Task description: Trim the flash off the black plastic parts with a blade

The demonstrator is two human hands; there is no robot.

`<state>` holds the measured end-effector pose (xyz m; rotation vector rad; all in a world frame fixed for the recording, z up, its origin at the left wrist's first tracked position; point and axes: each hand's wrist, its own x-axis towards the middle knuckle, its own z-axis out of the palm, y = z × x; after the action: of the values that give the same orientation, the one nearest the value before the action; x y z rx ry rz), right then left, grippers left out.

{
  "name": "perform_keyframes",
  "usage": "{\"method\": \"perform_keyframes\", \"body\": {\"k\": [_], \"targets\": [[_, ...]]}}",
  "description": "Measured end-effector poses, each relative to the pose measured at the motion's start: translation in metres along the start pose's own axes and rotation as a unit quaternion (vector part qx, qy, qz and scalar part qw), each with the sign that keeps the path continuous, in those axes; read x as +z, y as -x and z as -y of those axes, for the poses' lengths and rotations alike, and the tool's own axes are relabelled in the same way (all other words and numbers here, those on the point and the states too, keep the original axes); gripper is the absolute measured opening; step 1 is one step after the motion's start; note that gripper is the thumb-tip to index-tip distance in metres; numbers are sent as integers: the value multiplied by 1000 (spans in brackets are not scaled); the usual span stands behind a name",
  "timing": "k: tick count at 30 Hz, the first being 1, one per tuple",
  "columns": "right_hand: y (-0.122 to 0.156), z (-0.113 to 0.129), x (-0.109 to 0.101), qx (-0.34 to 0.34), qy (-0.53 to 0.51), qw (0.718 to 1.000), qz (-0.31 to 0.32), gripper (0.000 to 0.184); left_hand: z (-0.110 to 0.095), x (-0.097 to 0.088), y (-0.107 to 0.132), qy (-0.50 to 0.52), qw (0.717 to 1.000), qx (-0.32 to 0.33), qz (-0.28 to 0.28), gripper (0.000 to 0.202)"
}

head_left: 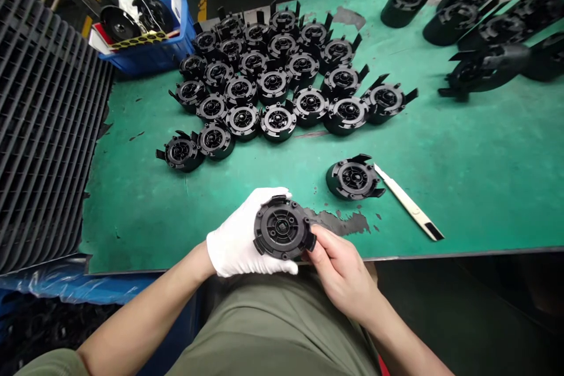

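My left hand [240,241], in a white glove, is wrapped round a round black plastic housing [282,227] near the table's front edge. The housing's ribbed face, with a ring of small posts and tabs, is turned up towards me. My bare right hand [341,264] pinches a tab at the housing's lower right edge between thumb and fingers. A similar black housing [355,178] stands on the table ahead and to the right. Beside it lies a cream utility knife [409,202], its tip close to that housing.
Several black housings [274,83] stand close together across the green table [467,170]. Taller black housings [452,20] are at the back right, one on its side. A blue bin [145,59] with parts sits back left, near a stack of grey ribbed trays [48,106].
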<state>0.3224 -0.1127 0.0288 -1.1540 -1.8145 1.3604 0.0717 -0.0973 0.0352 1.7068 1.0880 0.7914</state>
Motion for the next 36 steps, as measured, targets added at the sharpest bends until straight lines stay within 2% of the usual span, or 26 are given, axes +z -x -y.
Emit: {"method": "perform_keyframes", "body": {"k": [5,13,17,26,36], "targets": [[2,-5,3,-2,13,1000,18,26,0,1,1,-1,1000,-5,-8,118],[6,-7,6,-11,45,997,61,31,2,-5,3,18,999,-33,17,128],[5,-5,5,-15,42,996,73,31,0,-6,0,22,999,-32,21,125],[4,0,9,-80,54,992,80,27,-4,-14,-4,15,998,-48,46,131],[2,-4,13,-135,82,984,83,22,-12,-20,-3,-23,998,-33,42,122]]}}
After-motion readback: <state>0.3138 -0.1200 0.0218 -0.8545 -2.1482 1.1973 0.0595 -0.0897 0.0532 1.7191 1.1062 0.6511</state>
